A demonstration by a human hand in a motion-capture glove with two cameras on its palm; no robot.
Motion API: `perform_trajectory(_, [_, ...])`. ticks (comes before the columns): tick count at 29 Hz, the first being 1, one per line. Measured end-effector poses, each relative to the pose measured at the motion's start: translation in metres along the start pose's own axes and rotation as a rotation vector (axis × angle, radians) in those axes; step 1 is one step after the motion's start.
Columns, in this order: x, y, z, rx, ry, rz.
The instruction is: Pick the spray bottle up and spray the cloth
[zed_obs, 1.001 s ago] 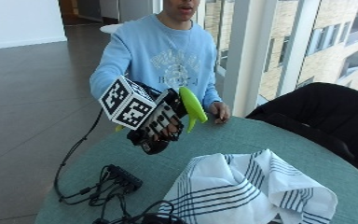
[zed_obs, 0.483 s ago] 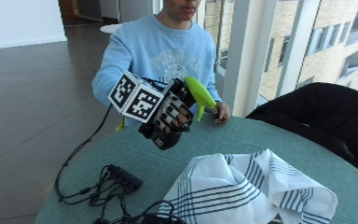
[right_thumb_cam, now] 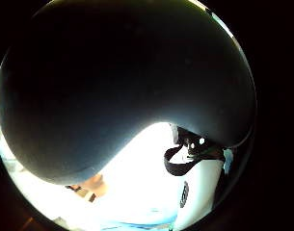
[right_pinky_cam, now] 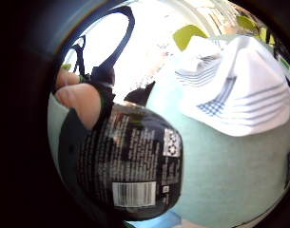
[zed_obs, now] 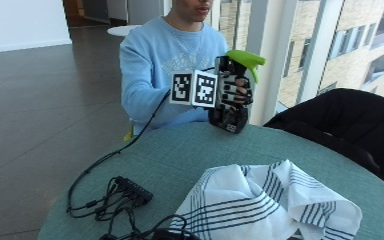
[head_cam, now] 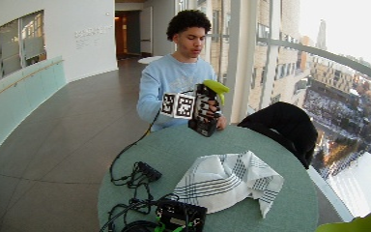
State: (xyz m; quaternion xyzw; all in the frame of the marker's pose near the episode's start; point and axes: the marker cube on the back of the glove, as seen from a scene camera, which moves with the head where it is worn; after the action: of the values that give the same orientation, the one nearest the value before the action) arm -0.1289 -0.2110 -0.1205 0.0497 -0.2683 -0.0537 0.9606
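Observation:
In the outside view my gloved right hand (zed_obs: 234,93) grips a spray bottle with a dark body (zed_obs: 228,118) and a lime-green head (zed_obs: 245,58). It holds the bottle upright above the far edge of the round green table (zed_obs: 179,155). The white cloth with dark stripes (zed_obs: 265,205) lies crumpled on the near part of the table, well apart from the bottle. In the little finger side palm view the bottle's labelled body (right_pinky_cam: 130,171) sits close to the palm, with the cloth (right_pinky_cam: 235,85) beyond it. The bottle (right_thumb_cam: 122,86) fills the thumb side palm view. The wide view shows the hand (head_cam: 206,108) and the cloth (head_cam: 227,181).
A black power strip with tangled cables (zed_obs: 129,192) lies on the table's near left. A black device (zed_obs: 172,234) sits at the near edge. A dark jacket drapes over a chair (zed_obs: 338,125) at the right. Bare tabletop lies between bottle and cloth.
My hand has carried the bottle up and to the right, and turned it from tilted to upright. The cloth has not moved.

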Motion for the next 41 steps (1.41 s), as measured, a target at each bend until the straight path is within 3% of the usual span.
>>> perform_trajectory(10, [-0.003,-0.027,0.123,-0.106,-0.175,-0.133])
perform_trajectory(18, [0.022,-0.027,0.186,-0.151,-0.18,-0.163])
perform_trajectory(41, [0.048,-0.013,0.222,-0.202,-0.128,-0.162])
